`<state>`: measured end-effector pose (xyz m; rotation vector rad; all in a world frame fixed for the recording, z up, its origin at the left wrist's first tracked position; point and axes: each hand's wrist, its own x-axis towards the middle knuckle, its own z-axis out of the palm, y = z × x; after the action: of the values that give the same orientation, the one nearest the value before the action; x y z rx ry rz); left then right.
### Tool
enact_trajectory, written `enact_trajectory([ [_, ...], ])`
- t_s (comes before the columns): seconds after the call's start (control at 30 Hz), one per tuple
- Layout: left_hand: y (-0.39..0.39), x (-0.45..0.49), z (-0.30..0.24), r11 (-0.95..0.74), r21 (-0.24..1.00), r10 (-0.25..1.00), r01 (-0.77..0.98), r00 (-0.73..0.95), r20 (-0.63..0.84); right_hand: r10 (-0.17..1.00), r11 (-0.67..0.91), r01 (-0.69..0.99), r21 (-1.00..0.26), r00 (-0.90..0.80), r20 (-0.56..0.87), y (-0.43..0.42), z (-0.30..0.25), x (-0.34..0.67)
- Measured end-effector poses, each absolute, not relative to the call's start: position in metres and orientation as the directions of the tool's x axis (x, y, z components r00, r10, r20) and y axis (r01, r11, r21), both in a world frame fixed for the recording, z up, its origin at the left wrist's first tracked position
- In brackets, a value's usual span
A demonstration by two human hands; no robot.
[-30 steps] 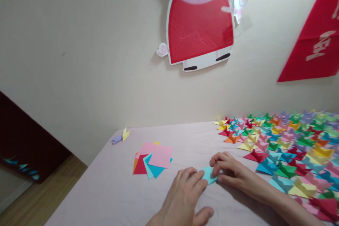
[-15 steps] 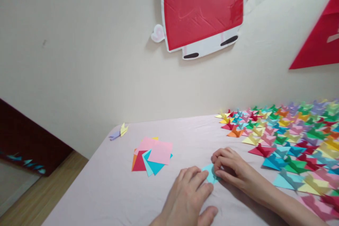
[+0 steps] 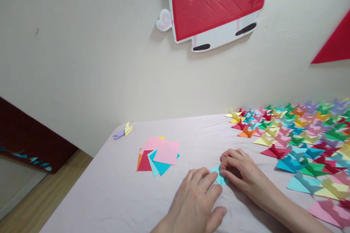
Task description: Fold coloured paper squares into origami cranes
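A small piece of light-blue origami paper [image 3: 221,179] with a crease lies on the cloth-covered table between my two hands. My left hand [image 3: 197,193] rests palm down on its left side, fingers stretched out and the thumb apart. On the paper's right side, my right hand [image 3: 242,169] has its thumb and fingers pinched together at the edge. Part of the paper is hidden under the fingers of both hands.
Loose square sheets [image 3: 165,152] in pink, red, blue and orange lie fanned out left of my hands. Many folded paper birds [image 3: 298,142] stand in rows at the right. Two folded pieces [image 3: 124,131], yellow and purple, sit near the far left corner. A wall [image 3: 109,62] rises behind.
The whole view has tilted down a little and shifted. Slightly less of the light-blue paper shows, as my right thumb and fingers have drawn closer together over its edge. My left hand stays on it.
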<state>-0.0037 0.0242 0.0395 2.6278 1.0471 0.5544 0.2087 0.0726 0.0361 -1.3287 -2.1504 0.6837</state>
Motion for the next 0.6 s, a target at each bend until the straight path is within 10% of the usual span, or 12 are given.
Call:
enact_trajectory([
  [0.6, 0.0247, 0.0002, 0.039, -0.719, 0.35, 0.688, 0.601, 0.686, 0.236, 0.91, 0.394, 0.65, -0.65, -0.377, 0.174, 0.0699, 0.0419, 0.2061],
])
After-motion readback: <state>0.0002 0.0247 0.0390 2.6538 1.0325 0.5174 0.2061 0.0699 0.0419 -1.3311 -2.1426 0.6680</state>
